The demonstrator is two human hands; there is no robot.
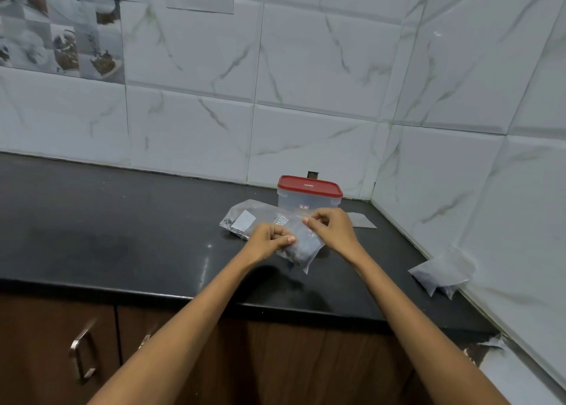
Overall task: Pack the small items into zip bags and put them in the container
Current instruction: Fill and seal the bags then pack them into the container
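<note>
On the dark bench (122, 221), near the back corner, your work sits in a tight cluster. Furthest left is a clear packet (245, 218) with a white label, lying flat and holding dark small items. Just right of it, your left hand (269, 241) pinches one edge of a zip bag (301, 248) between thumb and curled fingers. The bag holds dark contents and hangs tilted between your hands, its lower corner at or just above the bench. Your right hand (329, 228) pinches the bag's upper edge, fingers curled round it. Directly behind your hands stands the container (309, 195), clear-walled with its red lid on, close to the tiled wall. A flat, empty-looking bag (361, 220) lies beside it, just past your right hand. Well apart, at the far right, two filled bags (441, 274) lean against the side wall, where the bench meets it.
</note>
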